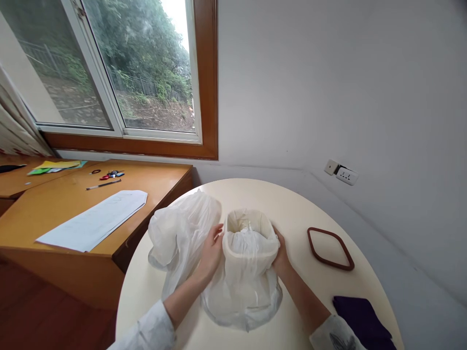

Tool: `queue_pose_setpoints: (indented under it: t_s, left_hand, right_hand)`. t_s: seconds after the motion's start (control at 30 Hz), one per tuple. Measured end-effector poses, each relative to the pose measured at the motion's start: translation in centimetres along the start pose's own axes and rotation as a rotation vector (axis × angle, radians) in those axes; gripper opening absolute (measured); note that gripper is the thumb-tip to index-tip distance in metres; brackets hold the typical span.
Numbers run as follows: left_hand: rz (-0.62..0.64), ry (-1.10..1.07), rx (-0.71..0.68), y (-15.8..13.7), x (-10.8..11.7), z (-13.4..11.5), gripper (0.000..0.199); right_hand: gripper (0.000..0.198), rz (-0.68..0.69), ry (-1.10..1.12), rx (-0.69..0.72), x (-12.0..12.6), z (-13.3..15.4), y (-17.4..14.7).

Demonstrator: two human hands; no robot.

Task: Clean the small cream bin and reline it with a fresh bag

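Note:
A cream-coloured trash bin (268,226) with a rounded square mouth stands on the round table. A thin white plastic bag (246,287) lines it, part bunched inside the mouth and part draped over the front rim down to the tabletop. My left hand (211,250) is against the bin's left side, fingers curved near the rim. On the opposite side my right hand (280,253) grips the wall through the bag, its fingertips partly hidden. Left of the bin lies another crumpled translucent plastic bag (182,233), close to my left hand.
A brown rounded frame (331,248) and a folded purple cloth (361,321) lie on the right of the white table (251,189). At left, a wooden desk (160,172) holds paper sheets (95,218), a pen (103,184) and keys (112,175). The wall has sockets (346,175).

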State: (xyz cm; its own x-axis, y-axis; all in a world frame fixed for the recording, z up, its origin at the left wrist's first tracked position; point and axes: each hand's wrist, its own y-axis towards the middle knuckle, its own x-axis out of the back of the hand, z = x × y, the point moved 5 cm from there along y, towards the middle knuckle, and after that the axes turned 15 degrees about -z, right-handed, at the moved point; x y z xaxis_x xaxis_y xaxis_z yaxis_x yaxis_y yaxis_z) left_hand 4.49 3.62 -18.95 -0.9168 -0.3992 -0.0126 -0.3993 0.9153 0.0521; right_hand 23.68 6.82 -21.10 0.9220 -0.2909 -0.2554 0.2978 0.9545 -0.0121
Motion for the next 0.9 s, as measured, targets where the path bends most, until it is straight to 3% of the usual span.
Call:
queue_pose_setpoints:
  t_s: [0.07, 0.2, 0.27, 0.33, 0.47, 0.7, 0.9]
  left_hand:
    - [0.015, -0.027, -0.073, -0.1, 0.7, -1.6, 0.052]
    - [0.275, -0.021, -0.218, -1.8, -0.2, -3.6, 0.089]
    - [0.352, -0.049, -0.217, -2.7, -1.1, -3.5, 0.108]
    - [0.361, -0.12, -0.192, -3.3, -1.7, -3.0, 0.118]
    - [0.325, -0.134, -0.224, -3.4, -2.0, -1.7, 0.115]
    - [0.374, 0.096, -0.218, -2.9, -1.1, 0.7, 0.086]
    - [0.411, 0.194, -0.249, -3.1, -1.1, 0.5, 0.091]
  right_hand:
    - [0.066, 0.033, 0.072, 0.028, 0.5, 2.1, -0.9]
    - [0.092, 0.252, 0.095, 0.082, -0.2, 5.3, -4.3]
    - [0.102, 0.305, 0.068, 0.112, -0.7, 5.3, -5.6]
    - [0.096, 0.326, 0.013, 0.124, -1.1, 4.2, -6.1]
    - [0.07, 0.338, -0.054, 0.084, -1.2, 1.0, -5.6]
    - [0.086, 0.29, -0.163, 0.093, -0.3, -1.2, -5.2]
    - [0.093, 0.243, -0.343, 0.156, 0.4, -2.1, -5.3]
